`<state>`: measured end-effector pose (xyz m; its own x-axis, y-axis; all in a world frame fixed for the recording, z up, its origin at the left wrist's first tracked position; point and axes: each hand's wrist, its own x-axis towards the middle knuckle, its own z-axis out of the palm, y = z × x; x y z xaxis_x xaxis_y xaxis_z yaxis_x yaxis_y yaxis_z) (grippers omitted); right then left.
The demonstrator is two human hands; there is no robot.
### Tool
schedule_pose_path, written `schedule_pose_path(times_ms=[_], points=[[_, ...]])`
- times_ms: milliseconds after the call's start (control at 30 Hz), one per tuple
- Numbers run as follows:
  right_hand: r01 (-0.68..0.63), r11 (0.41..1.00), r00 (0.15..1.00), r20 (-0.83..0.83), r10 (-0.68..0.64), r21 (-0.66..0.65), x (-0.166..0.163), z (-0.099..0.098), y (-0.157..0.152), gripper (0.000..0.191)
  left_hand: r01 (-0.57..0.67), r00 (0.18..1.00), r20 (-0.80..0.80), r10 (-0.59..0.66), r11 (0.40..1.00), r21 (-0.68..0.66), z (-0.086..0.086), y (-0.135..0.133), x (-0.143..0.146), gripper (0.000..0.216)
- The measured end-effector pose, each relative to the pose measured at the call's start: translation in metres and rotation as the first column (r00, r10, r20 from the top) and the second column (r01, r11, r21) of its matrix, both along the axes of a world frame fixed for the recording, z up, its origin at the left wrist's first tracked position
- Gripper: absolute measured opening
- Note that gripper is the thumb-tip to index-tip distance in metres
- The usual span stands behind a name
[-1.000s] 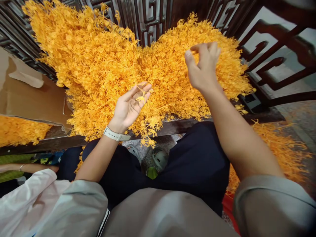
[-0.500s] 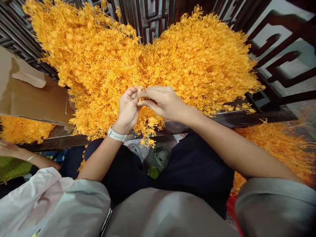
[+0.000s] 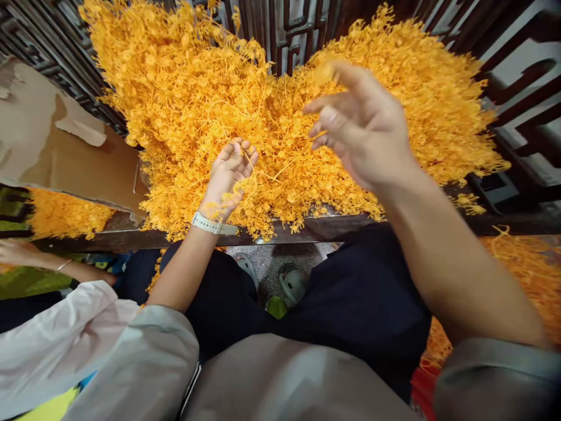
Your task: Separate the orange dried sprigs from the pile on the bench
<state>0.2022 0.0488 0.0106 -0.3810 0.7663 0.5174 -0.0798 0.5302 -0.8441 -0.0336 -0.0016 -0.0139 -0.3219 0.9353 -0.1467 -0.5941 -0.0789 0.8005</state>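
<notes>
A big heap of orange plastic sprigs (image 3: 210, 88) covers the dark wooden surface in front of me. My left hand (image 3: 228, 178), with a pale watch strap at the wrist, lies palm up at the heap's near edge, its fingers curled round a small bunch of orange sprigs (image 3: 239, 187). My right hand (image 3: 359, 128) hovers raised above the right half of the heap, blurred by motion, with the fingers loosely spread. Whether a sprig sits at its fingertips I cannot make out.
A brown cardboard box flap (image 3: 65, 152) stands at the left with more orange sprigs (image 3: 65, 213) below it. Dark carved lattice (image 3: 289, 29) backs the heap. Another person's arm (image 3: 30, 257) reaches in at the left. More sprigs (image 3: 526, 275) lie at the right. The wooden front rail (image 3: 328, 228) crosses above my knees.
My hands were together at the heap's near edge half a second ago; since then my right hand has lifted up and to the right. My left hand stays low, holding sprigs.
</notes>
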Motion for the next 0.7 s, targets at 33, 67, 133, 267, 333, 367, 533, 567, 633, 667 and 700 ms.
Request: schedule_pose_path(times_ms=[33, 67, 133, 267, 333, 367, 533, 567, 633, 667, 700], points=[[0.138, 0.989, 0.988, 0.077, -0.134, -0.047, 0.005, -0.009, 0.017, 0.053, 0.011, 1.000, 0.006, -0.011, 1.000, -0.006, 0.004, -0.003, 0.004, 0.022], [0.245, 0.967, 0.958, 0.168, -0.231, -0.065, 0.009, -0.018, 0.029, 0.063, 0.021, 1.000, 0.012, -0.021, 1.000, -0.012, 0.007, -0.005, 0.007, 0.023], [0.321, 0.945, 0.911, 0.293, -0.291, -0.060, 0.010, -0.030, 0.037, 0.056, 0.026, 0.999, 0.023, -0.026, 0.999, -0.022, 0.012, -0.007, 0.014, 0.024], [0.164, 0.985, 0.973, 0.172, -0.151, -0.061, -0.012, -0.031, 0.002, 0.019, -0.023, 0.997, 0.070, 0.024, 1.000, -0.001, 0.014, -0.006, 0.014, 0.026], [0.122, 0.988, 0.990, 0.086, -0.114, -0.090, -0.024, -0.027, -0.020, 0.022, -0.044, 0.992, 0.117, 0.041, 0.999, 0.021, 0.013, -0.006, 0.010, 0.029], [0.095, 0.988, 0.994, 0.063, -0.088, -0.124, -0.028, -0.026, -0.028, 0.021, -0.045, 0.989, 0.141, 0.040, 0.998, 0.033, 0.014, -0.007, 0.008, 0.030], [-0.114, 0.917, 0.988, 0.053, 0.145, -0.383, -0.043, -0.030, -0.041, 0.025, -0.009, 0.984, 0.178, 0.006, 1.000, 0.014, 0.024, -0.013, 0.008, 0.032], [-0.150, 0.878, 0.980, 0.049, 0.193, -0.455, -0.046, -0.031, -0.042, 0.028, -0.014, 0.987, 0.161, 0.015, 1.000, -0.004, 0.026, -0.015, 0.010, 0.034], [-0.236, 0.774, 0.960, -0.019, 0.278, -0.588, -0.055, -0.030, -0.045, 0.032, -0.025, 0.994, 0.103, 0.027, 0.999, -0.024, 0.032, -0.019, 0.017, 0.037], [-0.288, 0.727, 0.949, -0.085, 0.303, -0.623, -0.059, -0.029, -0.048, 0.034, -0.022, 0.998, 0.066, 0.023, 0.999, -0.023, 0.034, -0.022, 0.020, 0.039], [-0.342, 0.695, 0.935, -0.156, 0.318, -0.632, -0.064, -0.027, -0.051, 0.035, -0.010, 0.999, 0.032, 0.010, 1.000, -0.014, 0.037, -0.024, 0.024, 0.040]])
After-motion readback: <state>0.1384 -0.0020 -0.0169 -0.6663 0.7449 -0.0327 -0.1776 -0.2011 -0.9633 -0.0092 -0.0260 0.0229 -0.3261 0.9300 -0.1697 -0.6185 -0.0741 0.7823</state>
